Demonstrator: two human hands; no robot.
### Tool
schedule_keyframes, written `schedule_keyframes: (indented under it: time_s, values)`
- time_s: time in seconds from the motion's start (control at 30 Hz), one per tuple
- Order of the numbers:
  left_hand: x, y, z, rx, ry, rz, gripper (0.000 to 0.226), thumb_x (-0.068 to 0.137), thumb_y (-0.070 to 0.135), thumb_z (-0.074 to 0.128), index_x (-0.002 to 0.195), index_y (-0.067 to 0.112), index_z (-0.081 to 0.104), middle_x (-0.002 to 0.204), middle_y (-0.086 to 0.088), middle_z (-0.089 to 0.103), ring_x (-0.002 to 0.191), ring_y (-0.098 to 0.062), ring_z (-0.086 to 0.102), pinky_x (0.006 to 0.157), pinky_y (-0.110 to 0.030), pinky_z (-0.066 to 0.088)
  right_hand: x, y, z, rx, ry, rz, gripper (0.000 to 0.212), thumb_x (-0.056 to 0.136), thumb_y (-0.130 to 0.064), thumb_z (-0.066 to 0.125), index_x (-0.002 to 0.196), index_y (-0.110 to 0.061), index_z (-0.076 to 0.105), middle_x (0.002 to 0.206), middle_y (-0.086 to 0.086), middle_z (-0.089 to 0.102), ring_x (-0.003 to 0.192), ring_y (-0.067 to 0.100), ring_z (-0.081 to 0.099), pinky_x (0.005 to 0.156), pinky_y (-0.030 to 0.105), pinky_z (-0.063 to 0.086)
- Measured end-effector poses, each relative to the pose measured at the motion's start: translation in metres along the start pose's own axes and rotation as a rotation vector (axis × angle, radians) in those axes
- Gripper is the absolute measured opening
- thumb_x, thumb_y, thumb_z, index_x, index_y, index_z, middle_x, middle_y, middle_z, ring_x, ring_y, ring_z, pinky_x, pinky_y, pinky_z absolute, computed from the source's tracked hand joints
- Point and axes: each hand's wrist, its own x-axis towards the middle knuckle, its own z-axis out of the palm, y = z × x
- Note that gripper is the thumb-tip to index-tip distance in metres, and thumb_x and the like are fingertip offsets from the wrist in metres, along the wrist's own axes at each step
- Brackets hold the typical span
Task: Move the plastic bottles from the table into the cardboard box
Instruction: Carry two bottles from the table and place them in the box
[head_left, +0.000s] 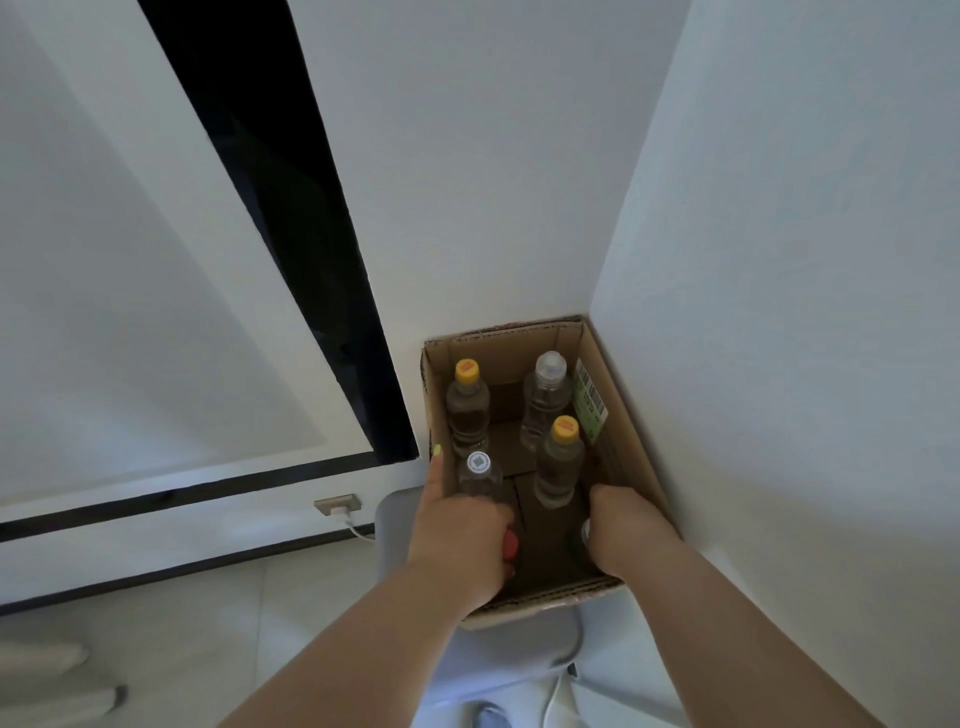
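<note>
An open cardboard box (631, 415) stands in the wall corner. Upright inside it are two yellow-capped bottles (467, 402) (561, 462) and a clear-capped bottle (545, 395). My left hand (457, 535) reaches into the near left of the box and closes round the body of a white-capped bottle (479, 470), one finger lying along the box wall. A red cap (510, 544) peeks out under that hand; its bottle is hidden. My right hand (626, 527) is inside the near right corner, wrapped round a pale-capped bottle (585, 531) that is mostly hidden.
The box rests on a grey seat (395, 525) with white walls behind and to its right. A wall socket (337, 504) with a white cable sits low on the left. A dark vertical gap (291, 208) runs beside a white panel. The tiled floor (208, 623) lies below.
</note>
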Motion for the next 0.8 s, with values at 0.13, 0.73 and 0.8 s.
schedule_keyframes:
  time_s: [0.13, 0.73, 0.8]
  values:
    - [0.002, -0.004, 0.001, -0.036, -0.021, 0.055, 0.013, 0.076, 0.045, 0.066, 0.084, 0.035, 0.065, 0.092, 0.012, 0.073, 0.113, -0.019, 0.064, 0.11, -0.042, -0.025, 0.001, 0.002, 0.0, 0.02, -0.045, -0.005, 0.024, 0.094, -0.014, 0.056, 0.117, -0.012, 0.06, 0.123, 0.011, 0.064, 0.111, 0.028, 0.063, 0.085, 0.031, 0.05]
    - [-0.088, -0.045, -0.096, -1.301, 0.171, -0.228, 0.033, 0.087, 0.042, 0.072, 0.116, 0.051, 0.059, 0.121, 0.028, 0.063, 0.11, 0.01, 0.059, 0.096, -0.027, 0.047, -0.127, -0.021, -0.054, 1.283, 0.357, -0.388, 0.031, 0.086, -0.013, 0.074, 0.113, -0.027, 0.07, 0.111, -0.008, 0.075, 0.103, 0.004, 0.07, 0.092, 0.032, 0.055]
    - [-0.119, -0.046, -0.112, -1.549, 0.208, -0.172, 0.032, 0.086, 0.035, 0.071, 0.118, 0.041, 0.067, 0.12, 0.02, 0.071, 0.115, 0.003, 0.064, 0.103, -0.036, 0.048, -0.169, -0.03, -0.052, 1.521, 0.309, -0.481, 0.03, 0.088, -0.011, 0.07, 0.115, -0.022, 0.07, 0.117, 0.001, 0.074, 0.107, 0.02, 0.071, 0.093, 0.038, 0.055]
